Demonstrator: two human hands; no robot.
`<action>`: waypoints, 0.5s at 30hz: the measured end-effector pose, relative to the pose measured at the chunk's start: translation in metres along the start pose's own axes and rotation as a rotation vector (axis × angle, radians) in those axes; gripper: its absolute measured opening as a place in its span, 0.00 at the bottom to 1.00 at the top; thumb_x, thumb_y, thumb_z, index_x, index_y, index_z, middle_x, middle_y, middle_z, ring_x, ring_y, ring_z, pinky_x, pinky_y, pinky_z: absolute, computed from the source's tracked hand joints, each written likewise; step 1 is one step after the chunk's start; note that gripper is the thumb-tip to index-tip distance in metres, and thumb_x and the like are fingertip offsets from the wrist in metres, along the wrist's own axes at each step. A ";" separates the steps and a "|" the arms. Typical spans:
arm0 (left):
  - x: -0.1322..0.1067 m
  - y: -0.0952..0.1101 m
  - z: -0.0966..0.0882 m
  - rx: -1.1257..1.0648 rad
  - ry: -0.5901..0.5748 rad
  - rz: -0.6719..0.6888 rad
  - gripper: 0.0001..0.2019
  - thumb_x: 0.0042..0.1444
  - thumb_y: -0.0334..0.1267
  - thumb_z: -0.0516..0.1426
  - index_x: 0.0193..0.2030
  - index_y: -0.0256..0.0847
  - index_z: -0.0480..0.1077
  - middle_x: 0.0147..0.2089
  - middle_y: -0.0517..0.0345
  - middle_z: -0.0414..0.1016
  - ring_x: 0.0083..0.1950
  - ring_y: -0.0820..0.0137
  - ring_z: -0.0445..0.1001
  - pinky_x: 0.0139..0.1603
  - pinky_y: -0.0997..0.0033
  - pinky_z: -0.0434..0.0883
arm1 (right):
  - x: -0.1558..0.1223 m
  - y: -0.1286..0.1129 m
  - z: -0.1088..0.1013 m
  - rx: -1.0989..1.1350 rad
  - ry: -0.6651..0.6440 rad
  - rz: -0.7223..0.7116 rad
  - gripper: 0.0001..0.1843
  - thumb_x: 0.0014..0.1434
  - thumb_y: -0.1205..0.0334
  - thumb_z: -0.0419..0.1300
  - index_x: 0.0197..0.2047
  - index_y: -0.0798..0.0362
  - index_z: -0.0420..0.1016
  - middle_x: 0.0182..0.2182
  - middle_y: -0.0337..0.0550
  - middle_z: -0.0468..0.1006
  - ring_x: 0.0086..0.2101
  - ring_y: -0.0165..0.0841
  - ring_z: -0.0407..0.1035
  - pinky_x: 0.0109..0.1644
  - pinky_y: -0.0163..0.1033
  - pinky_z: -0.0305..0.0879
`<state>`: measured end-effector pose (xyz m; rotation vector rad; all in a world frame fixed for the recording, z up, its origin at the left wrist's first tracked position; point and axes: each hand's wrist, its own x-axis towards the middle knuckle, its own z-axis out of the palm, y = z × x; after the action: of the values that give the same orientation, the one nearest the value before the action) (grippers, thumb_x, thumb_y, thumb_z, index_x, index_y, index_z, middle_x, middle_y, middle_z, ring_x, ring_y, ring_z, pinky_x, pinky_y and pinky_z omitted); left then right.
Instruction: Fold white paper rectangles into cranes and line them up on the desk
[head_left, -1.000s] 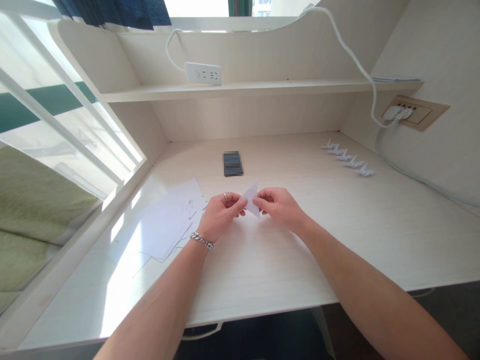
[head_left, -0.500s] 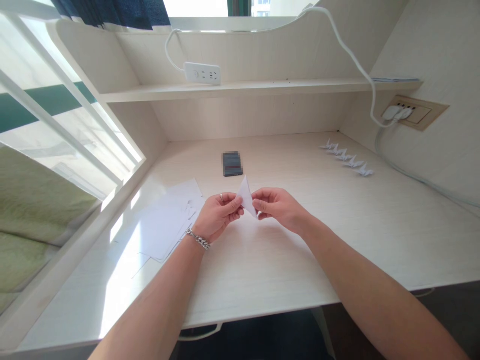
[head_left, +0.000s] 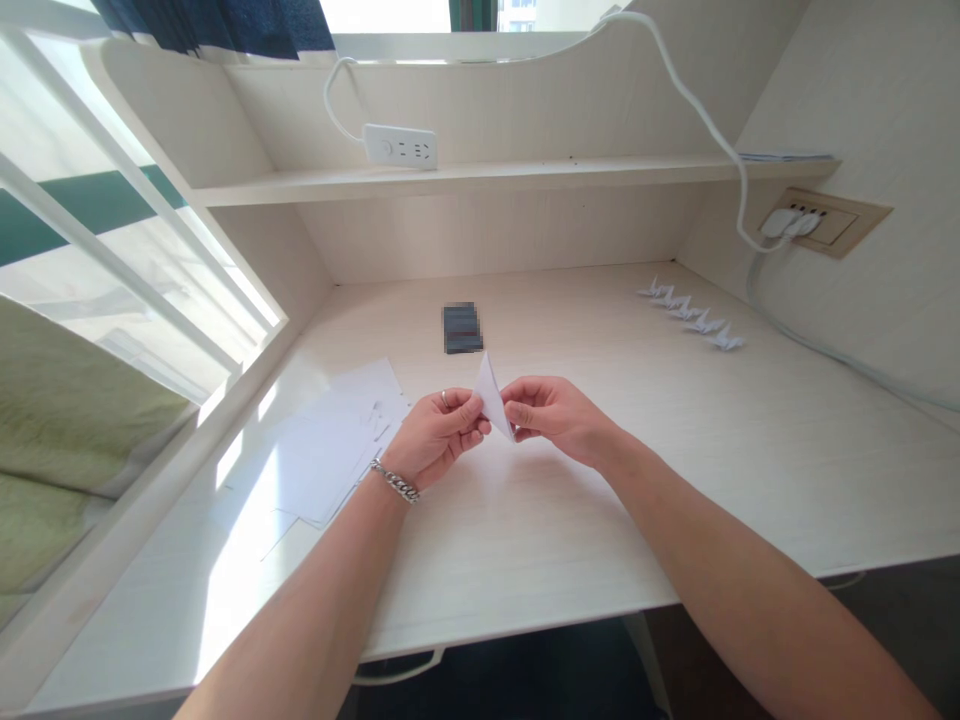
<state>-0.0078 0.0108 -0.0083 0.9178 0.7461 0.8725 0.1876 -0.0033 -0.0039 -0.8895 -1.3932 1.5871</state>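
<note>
A small folded white paper (head_left: pixel 490 395), triangular with its point upward, is held up above the desk between my two hands. My left hand (head_left: pixel 442 428) pinches its left side between thumb and fingers; a ring and a chain bracelet show on that side. At the right edge of the paper, my right hand (head_left: pixel 555 412) is closed with thumb against fingers, gripping the fold. The fingers behind the paper are partly hidden.
Loose white sheets (head_left: pixel 322 440) and small scraps lie left of my hands. A dark, blurred-out rectangular object (head_left: pixel 462 328) lies beyond them. Several folded paper cranes (head_left: pixel 690 313) stand in a row at the back right. A power strip (head_left: pixel 400 146) rests on the shelf (head_left: pixel 510 178).
The folded paper has turned slightly and its right edge looks a little more parted. Both hands keep their hold in nearly the same place. The view has shifted slightly.
</note>
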 end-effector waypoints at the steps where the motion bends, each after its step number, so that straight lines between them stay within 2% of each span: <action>1: 0.000 0.000 0.000 -0.006 -0.006 -0.002 0.10 0.48 0.38 0.67 0.30 0.35 0.72 0.25 0.58 0.75 0.29 0.78 0.73 0.33 0.80 0.70 | 0.000 0.000 0.000 0.005 -0.006 -0.001 0.18 0.48 0.49 0.69 0.38 0.52 0.78 0.29 0.40 0.78 0.32 0.30 0.71 0.37 0.36 0.66; 9: 0.000 0.000 -0.001 0.005 -0.012 0.017 0.10 0.49 0.39 0.67 0.31 0.35 0.75 0.27 0.58 0.75 0.29 0.79 0.73 0.33 0.80 0.70 | -0.001 -0.004 0.004 -0.023 0.014 -0.010 0.16 0.52 0.49 0.66 0.38 0.52 0.78 0.30 0.42 0.78 0.32 0.30 0.70 0.36 0.36 0.67; 15: 0.002 -0.002 0.003 0.212 0.143 0.121 0.15 0.45 0.44 0.68 0.35 0.35 0.77 0.29 0.55 0.76 0.31 0.74 0.74 0.36 0.73 0.71 | 0.000 -0.006 0.009 -0.179 0.175 -0.034 0.11 0.54 0.58 0.61 0.40 0.51 0.78 0.36 0.42 0.79 0.34 0.31 0.71 0.35 0.35 0.68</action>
<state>-0.0038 0.0112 -0.0096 1.1052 0.9268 0.9864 0.1804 -0.0064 0.0036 -1.0778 -1.4323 1.3401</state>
